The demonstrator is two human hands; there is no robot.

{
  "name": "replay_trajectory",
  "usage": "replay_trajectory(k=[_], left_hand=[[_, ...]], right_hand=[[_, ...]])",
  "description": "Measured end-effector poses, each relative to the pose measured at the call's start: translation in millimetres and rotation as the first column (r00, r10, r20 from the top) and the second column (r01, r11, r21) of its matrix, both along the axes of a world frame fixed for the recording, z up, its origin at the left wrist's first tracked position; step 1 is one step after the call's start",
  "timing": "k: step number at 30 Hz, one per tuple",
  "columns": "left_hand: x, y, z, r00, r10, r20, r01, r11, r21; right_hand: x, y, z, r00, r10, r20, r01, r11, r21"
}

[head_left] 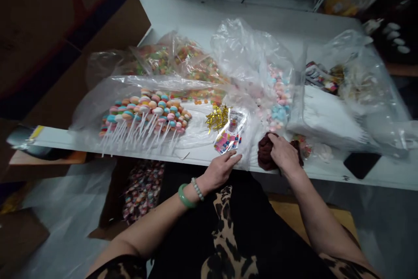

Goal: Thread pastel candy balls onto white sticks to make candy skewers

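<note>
My left hand (224, 168) lies at the table's front edge with its fingers stretched out, by the lower end of a clear printed bag (227, 140). On the right, my right hand (284, 153) presses its fingers into a crumpled dark brown cloth (267, 152); the cloth shows on both sides of the hand, and some fingertips are hidden. Gold twist ties (217, 118) lie in a pile just behind the printed bag. Left of them, lollipops with striped pastel candy heads (152, 109) are heaped on clear plastic, their white sticks pointing toward me.
Behind are plastic bags of orange and green candies (186, 59) and pink and blue candies (280, 92). A stack of white sticks or bags (329, 113) lies right, near a black phone-like object (362, 164). Cardboard (107, 44) rises left; a box of wrapped sweets (143, 192) stands below.
</note>
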State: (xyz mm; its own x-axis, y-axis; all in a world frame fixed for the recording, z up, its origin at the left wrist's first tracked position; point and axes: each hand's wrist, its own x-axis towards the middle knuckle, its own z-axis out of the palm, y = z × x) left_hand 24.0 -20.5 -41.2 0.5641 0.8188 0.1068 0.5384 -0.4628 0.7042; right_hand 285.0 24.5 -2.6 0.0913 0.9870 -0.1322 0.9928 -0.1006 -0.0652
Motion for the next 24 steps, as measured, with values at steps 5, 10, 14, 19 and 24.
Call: replay_trajectory(k=[5,10,14,19,24], left_hand=[[-7.1,21.2,16.6,0.836,0.407,-0.368,-0.406,0.91,0.084],[-4.6,50.2,17.7,0.764,0.446,-0.467,-0.491,0.871,0.027],[16.1,64.6,10.3,0.782,0.455,-0.426,-0.524,0.85,-0.055],[33.7,68.0,12.7,0.802,0.428,-0.416,-0.494,0.867,-0.062],[16.5,63.8,24.1,0.778,0.468,-0.419,-0.504,0.863,0.029]], right_hand=[[-75.8,-1.2,19.4,0.952,0.154,-0.265,-0.111,0.979,0.171],[-101.7,-6.0,-14.2,0.913,0.196,-0.357,-0.164,0.979,0.118],[-59.4,2.9,-39.8,0.928,-0.141,-0.344,0.168,0.984,0.051],[-35.9,6.5,-29.3,0.873,-0.125,-0.471,0.214,0.967,0.139],[-61.0,2.2,-3.9,0.864,-0.009,-0.504,0.18,0.939,0.292]])
